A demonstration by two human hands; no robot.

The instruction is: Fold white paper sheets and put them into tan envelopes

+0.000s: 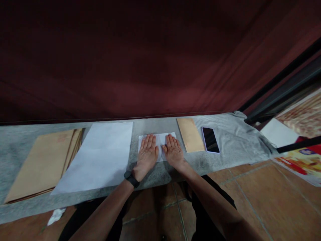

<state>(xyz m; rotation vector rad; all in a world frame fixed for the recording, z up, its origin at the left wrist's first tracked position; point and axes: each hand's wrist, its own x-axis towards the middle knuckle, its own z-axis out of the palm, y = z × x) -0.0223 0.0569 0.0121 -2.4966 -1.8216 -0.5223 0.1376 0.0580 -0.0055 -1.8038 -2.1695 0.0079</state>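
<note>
My left hand (147,152) lies flat on the left part of a small white folded paper (160,156), fingers stretched away from me. On the paper's right part rests my right hand (173,150), palm down, its fingers also straight. Between the two thumbs a strip of the paper shows; the rest is partly covered by the hands. Just right of the paper is a brown envelope (191,135). To the left lie large white sheets (100,157), near my left wrist, which wears a black watch (131,179).
A stack of brown envelopes (42,160) lies at the far left of the grey cloth-covered table (235,144). A phone (210,140) with a pale purple edge sits right of the single envelope. Behind the table hangs a dark red curtain (140,67).
</note>
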